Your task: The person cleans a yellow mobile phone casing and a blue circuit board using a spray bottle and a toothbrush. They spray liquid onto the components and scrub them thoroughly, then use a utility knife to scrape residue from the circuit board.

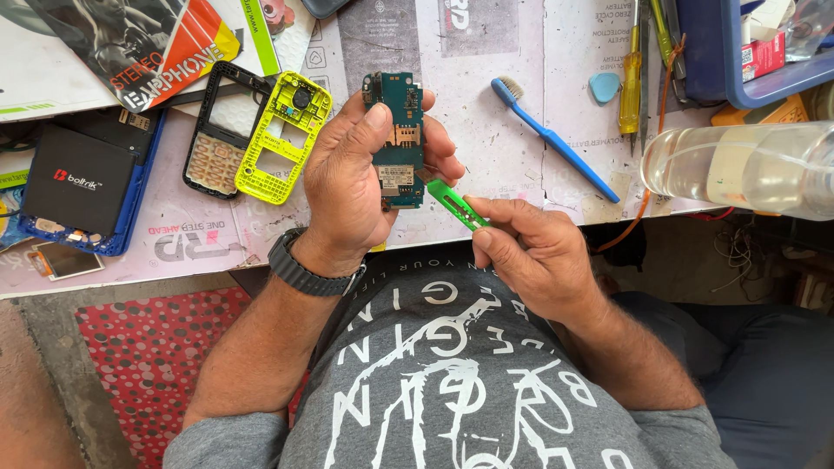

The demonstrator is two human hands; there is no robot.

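Gripping a teal phone circuit board [399, 143] upright above the bench's near edge, the left hand [347, 187] curls its thumb and fingers around the board's long sides. Just right of it, the right hand [534, 252] pinches a green pry tool [457, 205], tip angled up-left, touching the board's lower right corner.

A pale worktop [512, 139] covered with printed paper sheets fills the upper half of the frame in even daylight, its front edge running across the middle, while a red dotted mat [148, 365] lies on the grey floor [35, 382] at the lower left
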